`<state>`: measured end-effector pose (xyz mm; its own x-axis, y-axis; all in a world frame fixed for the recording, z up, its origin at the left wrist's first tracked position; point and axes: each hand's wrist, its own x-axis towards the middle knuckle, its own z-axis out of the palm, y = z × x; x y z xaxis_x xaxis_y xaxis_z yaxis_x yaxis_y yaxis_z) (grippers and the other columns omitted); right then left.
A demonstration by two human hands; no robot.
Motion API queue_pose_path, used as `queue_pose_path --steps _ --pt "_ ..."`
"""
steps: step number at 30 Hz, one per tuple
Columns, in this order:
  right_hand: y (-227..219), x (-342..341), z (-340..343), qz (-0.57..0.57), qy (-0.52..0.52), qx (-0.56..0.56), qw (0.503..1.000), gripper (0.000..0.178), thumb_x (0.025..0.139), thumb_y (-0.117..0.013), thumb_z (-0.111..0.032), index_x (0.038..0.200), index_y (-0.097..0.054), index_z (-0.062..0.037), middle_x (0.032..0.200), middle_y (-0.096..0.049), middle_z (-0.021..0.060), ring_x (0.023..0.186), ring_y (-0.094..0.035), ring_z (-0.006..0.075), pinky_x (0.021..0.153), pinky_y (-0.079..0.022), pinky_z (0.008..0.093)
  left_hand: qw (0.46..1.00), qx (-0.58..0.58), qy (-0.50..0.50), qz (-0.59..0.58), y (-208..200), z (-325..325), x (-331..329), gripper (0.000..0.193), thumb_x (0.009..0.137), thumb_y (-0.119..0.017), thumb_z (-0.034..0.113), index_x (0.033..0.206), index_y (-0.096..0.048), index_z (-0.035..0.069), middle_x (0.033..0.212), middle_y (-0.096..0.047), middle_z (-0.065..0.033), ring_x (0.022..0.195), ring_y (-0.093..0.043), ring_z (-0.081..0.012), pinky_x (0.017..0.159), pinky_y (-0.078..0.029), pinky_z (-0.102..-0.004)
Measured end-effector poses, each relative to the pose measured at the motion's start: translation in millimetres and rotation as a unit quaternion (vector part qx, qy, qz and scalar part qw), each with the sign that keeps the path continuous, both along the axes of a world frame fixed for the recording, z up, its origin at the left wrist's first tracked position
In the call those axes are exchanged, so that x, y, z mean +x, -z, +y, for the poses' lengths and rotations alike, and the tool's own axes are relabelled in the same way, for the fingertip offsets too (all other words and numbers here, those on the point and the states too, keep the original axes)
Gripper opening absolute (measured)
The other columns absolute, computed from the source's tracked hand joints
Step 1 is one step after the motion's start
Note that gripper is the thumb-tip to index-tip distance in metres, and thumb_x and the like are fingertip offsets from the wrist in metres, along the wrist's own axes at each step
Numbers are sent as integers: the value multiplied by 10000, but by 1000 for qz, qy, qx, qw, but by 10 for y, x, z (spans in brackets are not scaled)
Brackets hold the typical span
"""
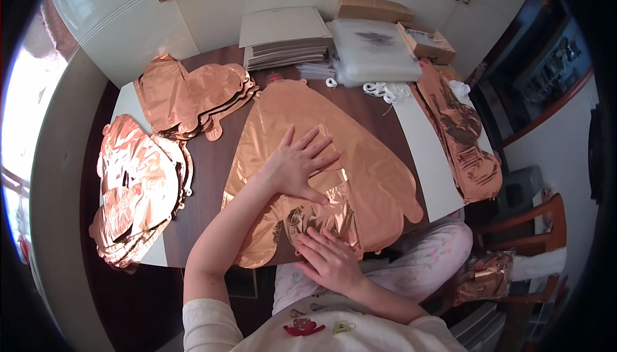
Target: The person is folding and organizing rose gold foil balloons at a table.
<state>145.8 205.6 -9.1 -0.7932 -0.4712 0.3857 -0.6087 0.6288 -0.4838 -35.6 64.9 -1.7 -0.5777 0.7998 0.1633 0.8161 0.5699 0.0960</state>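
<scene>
A large flat rose-gold foil balloon (376, 165) lies across the middle of the table, its narrow end pointing away from me. Near its lower edge a part is folded over into a shiny, creased flap (337, 214). My left hand (301, 162) presses on the balloon with its fingers spread wide, just above that flap. Lower down, my right hand (329, 261) rests with fingers stretched out on the crumpled foil at the table's near edge. Neither hand grips anything.
Stacks of flat foil balloons (186, 95) lie at far left, near left (138, 178) and right (456, 133). Along the back are grey cardboard sheets (283, 27), a clear plastic pack (373, 50), white string (389, 91) and a small box (427, 42). A wooden chair (546, 223) stands right.
</scene>
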Motion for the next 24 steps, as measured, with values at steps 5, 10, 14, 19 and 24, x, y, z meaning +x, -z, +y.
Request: queue_pose_path --steps 5,10,14,19,24 --pt "-202 -212 402 -6 17 -14 1000 287 772 -640 -148 1033 -604 -35 1119 -580 94 1081 -538 235 939 -397 397 1000 -9 -4 -7 8 -16 6 979 554 -527 769 1351 -350 229 1418 -283 -94 1330 -192 -314 1030 -113 -601" --pt "-140 -531 748 1 90 98 991 408 809 -584 -193 1182 -513 -45 1218 -523 91 1157 -470 263 975 -341 419 1000 -18 -4 -14 -15 -16 15 986 551 -534 762 1356 -340 226 1421 -278 -88 1332 -189 -313 1032 -116 -598" --pt "-93 -520 775 4 51 152 987 499 813 -583 -273 1242 -461 -49 1314 -439 80 1230 -391 256 1010 -290 444 1000 -17 -5 -16 -2 -13 9 990 547 -543 759 1357 -338 226 1420 -279 -88 1330 -194 -315 1031 -118 -599" --pt "-63 -563 845 10 30 192 981 535 810 -574 -339 1255 -456 -67 1335 -418 68 1259 -352 254 1025 -262 451 999 -15 -1 -30 -25 -18 9 1029 522 -590 735 1371 -307 225 1435 -245 -93 1330 -185 -329 1023 -92 -616" --pt "-222 -730 940 -55 -36 249 966 751 719 -602 -506 1302 -393 -81 1380 -355 58 1299 -279 266 1050 -200 481 999 -20 -1 -36 -45 -28 2 1030 523 -592 732 1372 -304 224 1434 -246 -98 1331 -182 -329 1024 -91 -614"
